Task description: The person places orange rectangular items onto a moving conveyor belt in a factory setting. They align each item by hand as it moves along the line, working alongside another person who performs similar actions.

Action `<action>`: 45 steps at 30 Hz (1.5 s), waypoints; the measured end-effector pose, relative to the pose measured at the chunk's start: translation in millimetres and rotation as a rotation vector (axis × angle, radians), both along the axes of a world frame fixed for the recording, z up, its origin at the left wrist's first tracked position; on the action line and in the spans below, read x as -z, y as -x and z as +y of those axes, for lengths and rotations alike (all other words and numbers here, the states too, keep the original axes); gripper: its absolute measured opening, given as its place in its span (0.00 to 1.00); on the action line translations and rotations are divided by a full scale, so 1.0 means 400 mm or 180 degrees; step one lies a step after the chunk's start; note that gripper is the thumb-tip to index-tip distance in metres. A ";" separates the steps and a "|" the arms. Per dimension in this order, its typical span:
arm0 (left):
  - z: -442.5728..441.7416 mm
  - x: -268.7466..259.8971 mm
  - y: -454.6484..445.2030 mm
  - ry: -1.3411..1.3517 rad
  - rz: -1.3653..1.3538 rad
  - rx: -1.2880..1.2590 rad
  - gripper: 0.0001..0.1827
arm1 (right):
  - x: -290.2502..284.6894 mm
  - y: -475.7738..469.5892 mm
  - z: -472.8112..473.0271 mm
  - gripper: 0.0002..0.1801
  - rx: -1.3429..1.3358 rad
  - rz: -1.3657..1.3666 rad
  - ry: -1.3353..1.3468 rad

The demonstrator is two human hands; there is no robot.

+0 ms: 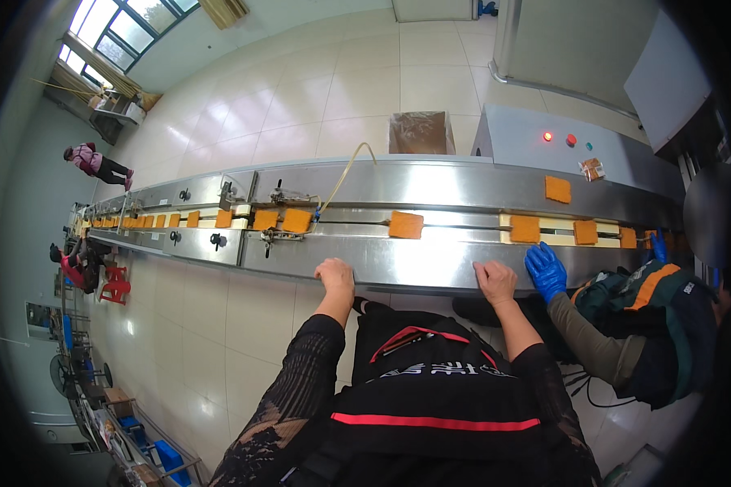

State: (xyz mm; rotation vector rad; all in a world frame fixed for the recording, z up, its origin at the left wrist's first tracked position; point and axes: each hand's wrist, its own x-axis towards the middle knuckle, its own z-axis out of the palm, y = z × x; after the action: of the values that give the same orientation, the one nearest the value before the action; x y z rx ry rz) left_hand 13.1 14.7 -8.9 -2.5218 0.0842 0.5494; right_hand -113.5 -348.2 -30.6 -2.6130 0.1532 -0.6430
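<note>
My left hand [336,275] rests on the near edge of a stainless steel conveyor table [438,262], its fingers curled. My right hand [496,280] lies on the same edge farther right, also loosely curled; no object shows in either hand. Beyond them, flat orange square pieces [406,225] sit spaced in a row along the conveyor's central channel. Two more orange pieces [296,220] lie close together at a metal guide bracket [274,235] with a thin yellow tube [344,176]. One loose orange piece [557,189] is on the far steel surface.
At right, a co-worker's blue-gloved hand [546,271] touches the table edge beside my right hand; their other glove [658,245] is at the channel. A lined box [421,133] and a control housing [524,137] stand beyond. Two people and a red stool [116,285] are far left.
</note>
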 end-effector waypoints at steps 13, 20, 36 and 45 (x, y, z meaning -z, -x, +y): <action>0.013 0.027 -0.008 0.0093 0.0087 0.0037 0.17 | -0.001 0.003 -0.003 0.19 -0.0013 0.0220 0.0016; 0.008 0.023 -0.007 0.0074 -0.0050 -0.0024 0.15 | 0.010 0.004 -0.006 0.19 0.0026 0.0258 0.0038; -0.003 -0.002 -0.006 0.0013 0.0051 0.0009 0.16 | 0.006 0.003 -0.007 0.20 0.0032 0.0199 -0.0003; 0.010 0.021 -0.009 0.0047 0.0024 0.0012 0.17 | -0.016 0.001 -0.001 0.21 0.0005 0.0118 0.0034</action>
State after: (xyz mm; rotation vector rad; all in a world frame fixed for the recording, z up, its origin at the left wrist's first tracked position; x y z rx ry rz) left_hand 16.7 18.5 -17.4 -2.5336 0.0962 0.5586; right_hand -113.9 -348.4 -24.1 -2.6363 0.1636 -0.5977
